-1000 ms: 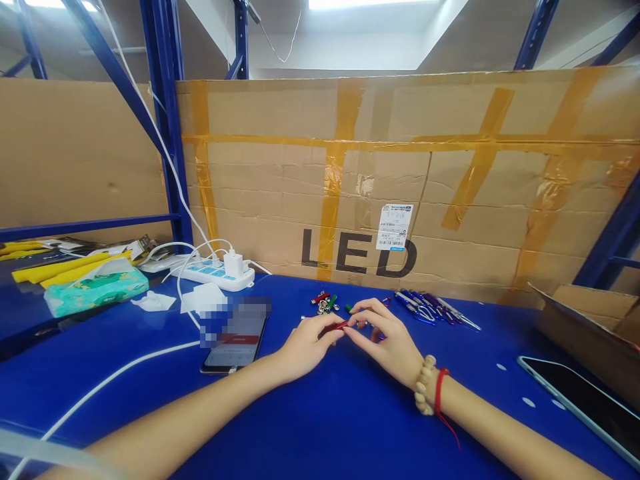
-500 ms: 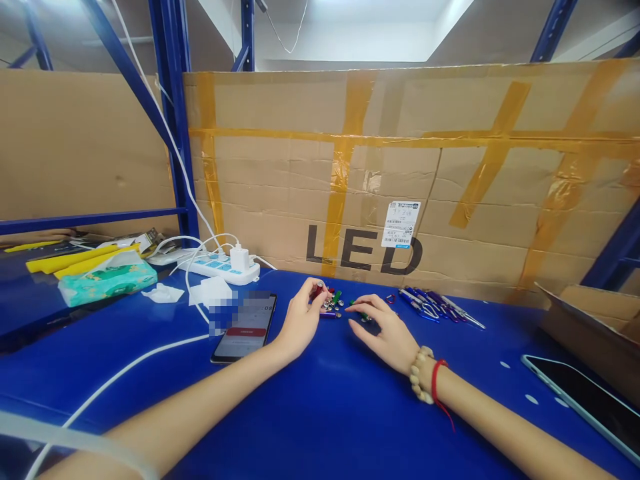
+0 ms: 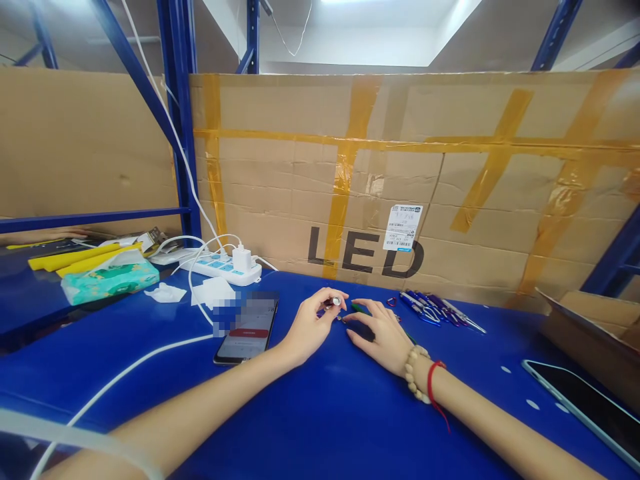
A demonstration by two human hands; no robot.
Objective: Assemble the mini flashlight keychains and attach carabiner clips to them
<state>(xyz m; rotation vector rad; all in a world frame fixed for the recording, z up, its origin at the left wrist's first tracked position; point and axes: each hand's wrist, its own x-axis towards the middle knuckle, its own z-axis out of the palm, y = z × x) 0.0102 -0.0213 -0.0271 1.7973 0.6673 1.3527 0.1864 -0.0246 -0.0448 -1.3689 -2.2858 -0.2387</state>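
Narrowly, tabletop (image 3: 320,413) parts left hand (image 3: 311,327) from lit phone (image 3: 250,333).

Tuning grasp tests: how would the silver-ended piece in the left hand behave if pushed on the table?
The silver-ended piece may well roll, as its visible end looks round. That shiny end suggests something hard and perhaps slippery. Probably light too: the left hand pinches it in its fingertips, though these hide most of it.
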